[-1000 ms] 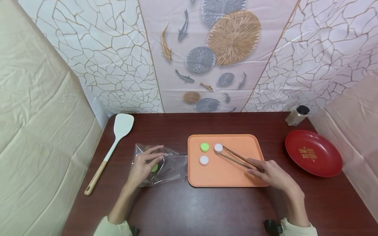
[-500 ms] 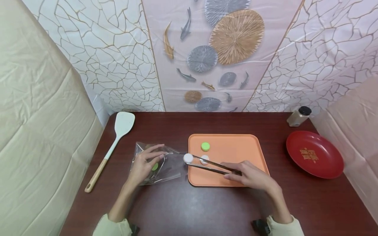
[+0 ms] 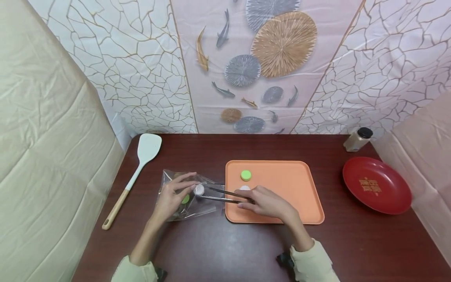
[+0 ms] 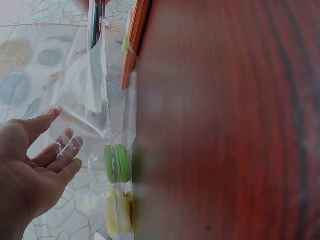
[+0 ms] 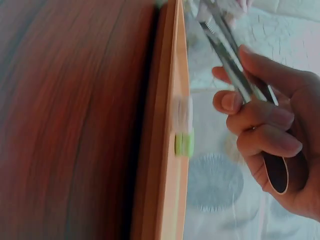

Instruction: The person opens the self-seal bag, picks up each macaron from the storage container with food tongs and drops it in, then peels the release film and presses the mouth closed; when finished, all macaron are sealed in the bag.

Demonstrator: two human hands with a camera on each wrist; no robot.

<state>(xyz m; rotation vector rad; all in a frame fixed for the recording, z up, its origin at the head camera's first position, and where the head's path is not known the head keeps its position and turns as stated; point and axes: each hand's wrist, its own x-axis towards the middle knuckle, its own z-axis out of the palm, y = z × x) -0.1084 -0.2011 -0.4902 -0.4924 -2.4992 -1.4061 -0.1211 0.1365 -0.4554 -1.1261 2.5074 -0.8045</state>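
Observation:
My left hand [image 3: 172, 199] pinches the film of a clear plastic bag [image 3: 208, 205] and lifts its upper layer. Inside the bag, a green macaron [image 4: 117, 164] and a yellow macaron [image 4: 119, 214] show in the left wrist view. My right hand [image 3: 269, 201] grips metal tongs [image 3: 220, 199]; their tips hold a white macaron [image 3: 199, 190] over the bag, close by my left fingertips. On the orange tray [image 3: 285, 176] lie a green macaron [image 3: 246, 175] and another white macaron [image 3: 244, 188], partly hidden by my right hand.
A white spatula [image 3: 141, 160] with a wooden handle lies at the left of the dark wood table [image 3: 225, 250]. On the right are a red oval plate [image 3: 391, 188] and a black-capped jar [image 3: 357, 140]. A patterned backdrop [image 3: 243, 70] stands behind the table.
My right hand has carried the white macaron in the tongs leftward from the tray to over the bag. My left hand has stayed at the bag.

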